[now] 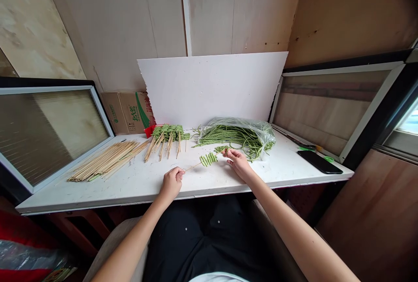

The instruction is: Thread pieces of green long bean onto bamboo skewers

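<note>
My left hand [173, 182] is closed around the bare end of a thin wooden skewer [193, 168]. Folded green long bean [208, 159] is threaded in a zigzag on the skewer's middle. At the skewer's far end, my right hand [237, 162] is closed, with a piece of long bean [225, 152] pinched at the fingertips beside the tip. Just behind lies a small pile of green bean [220, 148]. A clear plastic bag [240, 124] spills long green beans [228, 135] beyond my right hand.
Finished-looking bean skewers [168, 133] are stacked at the back, left of the bag. Bare wooden skewers [107, 160] lie on the left of the white table [137, 190]. A black phone [320, 162] and scissors [307, 146] lie right. A cardboard box [126, 112] and white board [212, 88] stand behind.
</note>
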A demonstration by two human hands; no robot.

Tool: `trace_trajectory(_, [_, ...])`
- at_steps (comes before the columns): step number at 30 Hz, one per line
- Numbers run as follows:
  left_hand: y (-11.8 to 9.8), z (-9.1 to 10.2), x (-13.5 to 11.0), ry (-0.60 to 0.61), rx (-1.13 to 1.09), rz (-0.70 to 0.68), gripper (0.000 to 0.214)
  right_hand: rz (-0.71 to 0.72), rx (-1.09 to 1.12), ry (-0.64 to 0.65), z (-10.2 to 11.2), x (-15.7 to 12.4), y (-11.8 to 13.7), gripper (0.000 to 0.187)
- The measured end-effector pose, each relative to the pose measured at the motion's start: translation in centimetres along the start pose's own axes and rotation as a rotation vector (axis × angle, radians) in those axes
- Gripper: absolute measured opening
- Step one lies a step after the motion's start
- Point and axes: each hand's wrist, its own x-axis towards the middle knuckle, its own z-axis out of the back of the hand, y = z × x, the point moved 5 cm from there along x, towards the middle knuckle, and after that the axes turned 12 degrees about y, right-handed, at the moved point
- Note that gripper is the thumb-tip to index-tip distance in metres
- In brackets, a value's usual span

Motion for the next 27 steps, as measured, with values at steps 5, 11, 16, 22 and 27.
trace_trajectory(5, [0.07, -0.13, 0.01, 0.009, 0.011, 0.007, 0.020, 0.008, 0.034, 0.008, -0.30, -0.16, -0.01, 0.050])
trace_trajectory(11, [0.11, -0.25, 0.01, 0.026, 0.014, 0.015, 0.022, -0.013, 0.053, 0.008, -0.37, -0.24, -0.12, 0.046])
trace_trajectory(16, [0.19, -0.26, 0.02, 0.026, 0.015, 0.017, 0.022, -0.009, 0.088, 0.010, -0.39, -0.22, -0.16, 0.041])
trace_trajectory(22, [0.44, -0.42, 0.10, 0.044, 0.011, 0.021, 0.023, -0.029, 0.090, -0.009, -0.33, -0.25, -0.26, 0.043])
trace_trajectory(27, [0.39, -0.36, 0.14, 0.042, 0.026, 0.029, 0.023, -0.023, 0.047, -0.021, -0.25, -0.25, -0.25, 0.048])
